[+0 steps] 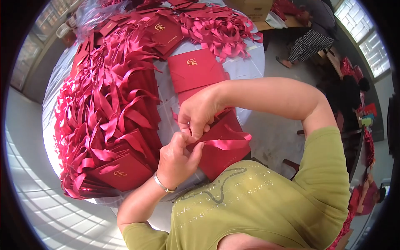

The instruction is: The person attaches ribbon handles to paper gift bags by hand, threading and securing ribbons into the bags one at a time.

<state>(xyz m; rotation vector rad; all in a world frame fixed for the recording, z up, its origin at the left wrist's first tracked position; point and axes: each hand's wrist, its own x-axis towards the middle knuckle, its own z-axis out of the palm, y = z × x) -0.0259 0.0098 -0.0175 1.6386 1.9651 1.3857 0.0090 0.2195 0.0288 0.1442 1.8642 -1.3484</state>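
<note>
A red paper gift bag (227, 156) lies in front of my body at the table's near edge. My left hand (179, 158), with a bracelet on its wrist, pinches a pink-red ribbon (227, 144) that trails to the right across the bag. Over the bag's upper edge, my right hand (196, 111) bends down with its fingertips closed together, almost touching the left fingers. What the right fingertips grip is too small and covered to make out. Just beyond the right hand rests a stack of flat red bags (193, 68) with a gold emblem.
Many red bags with ribbon handles (110, 108) stand packed along the table's left side. A heap of loose ribbons (221, 29) covers the far right. Plastic wrap (93, 16) lies at the far left. A cardboard box (254, 9) and other people (312, 39) are beyond the table.
</note>
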